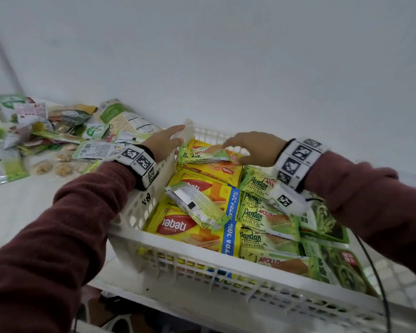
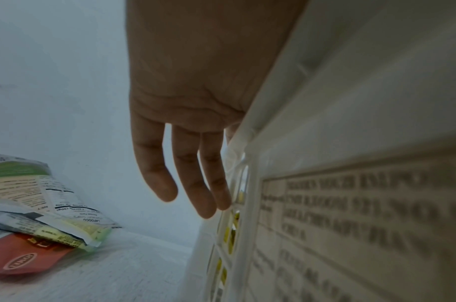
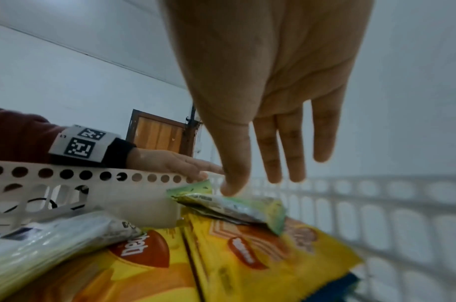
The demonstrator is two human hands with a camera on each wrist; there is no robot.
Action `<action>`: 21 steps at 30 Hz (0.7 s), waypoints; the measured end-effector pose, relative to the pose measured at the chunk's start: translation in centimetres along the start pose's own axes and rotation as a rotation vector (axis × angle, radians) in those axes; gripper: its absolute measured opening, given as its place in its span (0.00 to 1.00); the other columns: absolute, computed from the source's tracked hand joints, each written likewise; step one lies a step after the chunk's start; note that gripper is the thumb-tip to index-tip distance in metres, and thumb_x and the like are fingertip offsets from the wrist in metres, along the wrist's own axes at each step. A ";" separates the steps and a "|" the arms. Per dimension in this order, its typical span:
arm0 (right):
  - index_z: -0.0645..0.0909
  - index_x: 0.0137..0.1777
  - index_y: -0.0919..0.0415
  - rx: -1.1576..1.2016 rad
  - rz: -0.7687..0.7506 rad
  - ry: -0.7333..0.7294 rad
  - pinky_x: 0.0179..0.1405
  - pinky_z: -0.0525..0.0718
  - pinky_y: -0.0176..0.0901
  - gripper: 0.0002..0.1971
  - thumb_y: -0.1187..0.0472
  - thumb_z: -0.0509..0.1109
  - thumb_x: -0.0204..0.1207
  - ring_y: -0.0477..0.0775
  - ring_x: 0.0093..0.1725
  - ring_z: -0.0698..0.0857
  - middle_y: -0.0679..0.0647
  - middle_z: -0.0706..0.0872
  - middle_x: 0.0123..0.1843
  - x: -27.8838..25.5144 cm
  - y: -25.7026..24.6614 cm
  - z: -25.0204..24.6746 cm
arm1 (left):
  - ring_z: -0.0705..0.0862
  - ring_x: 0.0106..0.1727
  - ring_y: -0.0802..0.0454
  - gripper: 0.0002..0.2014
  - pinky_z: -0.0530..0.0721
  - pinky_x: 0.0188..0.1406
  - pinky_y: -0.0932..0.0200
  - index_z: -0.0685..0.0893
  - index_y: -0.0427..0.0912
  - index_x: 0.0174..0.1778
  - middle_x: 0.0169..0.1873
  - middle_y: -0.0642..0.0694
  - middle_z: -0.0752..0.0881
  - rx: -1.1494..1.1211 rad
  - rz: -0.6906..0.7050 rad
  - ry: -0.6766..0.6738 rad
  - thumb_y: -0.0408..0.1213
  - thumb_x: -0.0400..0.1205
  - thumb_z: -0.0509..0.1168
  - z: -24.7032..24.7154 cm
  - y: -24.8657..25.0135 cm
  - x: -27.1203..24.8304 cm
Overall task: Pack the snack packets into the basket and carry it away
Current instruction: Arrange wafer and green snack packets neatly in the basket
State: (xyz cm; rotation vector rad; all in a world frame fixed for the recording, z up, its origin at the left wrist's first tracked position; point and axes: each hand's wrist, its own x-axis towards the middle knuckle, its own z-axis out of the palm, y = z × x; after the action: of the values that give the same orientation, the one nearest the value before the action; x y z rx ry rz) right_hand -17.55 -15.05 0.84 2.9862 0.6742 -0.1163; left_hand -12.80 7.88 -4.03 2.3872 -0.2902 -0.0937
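A white perforated basket (image 1: 139,205) stands on a white tabletop (image 1: 22,212) against a pale wall, filled with snack packets. Yellow wafer packets (image 1: 192,230) lie along the basket's left half, and green pandan cake packets (image 1: 262,216) lie in a row to their right, with darker green packets (image 1: 329,227) at the right side. A silver-backed packet (image 1: 197,207) lies face down and tilted across the yellow wafer packets. At the far end of the basket, a small green cake packet (image 1: 205,156) rests on top of a yellow packet. The left hand (image 1: 165,143) reaches along the outside of the basket's left wall near the far corner; its fingers (image 2: 188,179) are straight and loosely spread, holding nothing, the outermost close against the wall. The right hand (image 1: 252,150) hovers inside the basket over the small green cake packet, fingers extended and relaxed, the thumb tip (image 3: 230,188) just at the packet's upper edge; whether it touches cannot be told. Both wrists carry white bands with black square markers. A heap of loose packets (image 1: 58,131) lies on the tabletop to the left of the basket, well apart from both hands.
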 end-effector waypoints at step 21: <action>0.71 0.70 0.45 0.164 0.021 -0.206 0.53 0.78 0.41 0.22 0.54 0.69 0.76 0.50 0.49 0.82 0.51 0.83 0.53 -8.0 1.9 2.2 | 0.64 0.78 0.44 0.24 0.61 0.75 0.53 0.62 0.51 0.79 0.79 0.42 0.64 -0.042 -0.008 -0.005 0.40 0.86 0.54 0.0 0.0 0.1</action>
State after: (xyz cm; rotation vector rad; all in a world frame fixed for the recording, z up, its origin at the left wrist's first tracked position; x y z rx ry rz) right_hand -24.12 -20.34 -0.47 3.0739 0.6384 -0.4931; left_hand -12.72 7.87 -4.00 2.3468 -0.2780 -0.1089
